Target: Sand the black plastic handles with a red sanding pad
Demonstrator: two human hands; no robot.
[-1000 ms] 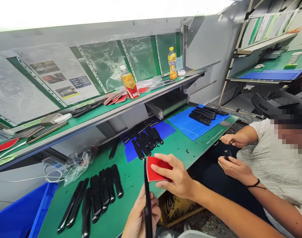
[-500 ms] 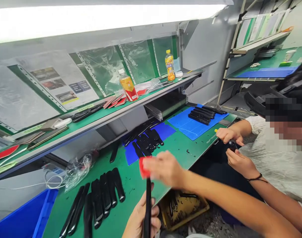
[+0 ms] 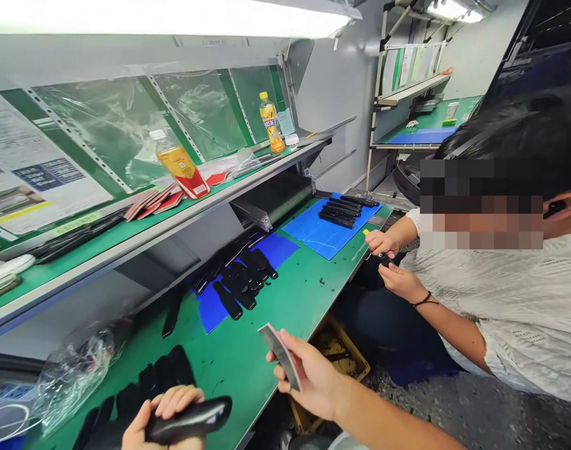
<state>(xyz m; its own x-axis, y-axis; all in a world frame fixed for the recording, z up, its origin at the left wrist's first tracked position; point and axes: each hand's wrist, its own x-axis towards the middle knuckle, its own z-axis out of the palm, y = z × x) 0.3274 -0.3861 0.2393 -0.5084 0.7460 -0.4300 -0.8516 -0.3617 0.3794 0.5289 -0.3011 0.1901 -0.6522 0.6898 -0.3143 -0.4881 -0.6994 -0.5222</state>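
Note:
My left hand [image 3: 173, 403], at the bottom of the head view, is closed around a glossy black handle-shaped piece [image 3: 205, 417] with a rounded end, tilted to the right. To its right, my right hand [image 3: 316, 378] pinches a thin, flat rectangular pad [image 3: 282, 357] with a grey face turned up. The pad and the black piece are apart. Behind my left hand lies a row of similar black pieces [image 3: 166, 372], partly hidden by it. More black pieces [image 3: 248, 278] are heaped on a dark blue mat [image 3: 210, 312] farther back.
A co-worker's hands [image 3: 391, 265] hold a dark piece at the right. Black pieces lie on a lighter blue mat [image 3: 308, 231]. Two bottles stand on the shelf [image 3: 229, 187] by red pads [image 3: 157, 203]. Crumpled clear plastic [image 3: 79, 375] lies left; a yellow crate [image 3: 346, 344] sits below.
The view has swung right. My left hand has turned the black piece from upright to nearly level. My right hand has moved off it, and the pad now shows grey instead of red.

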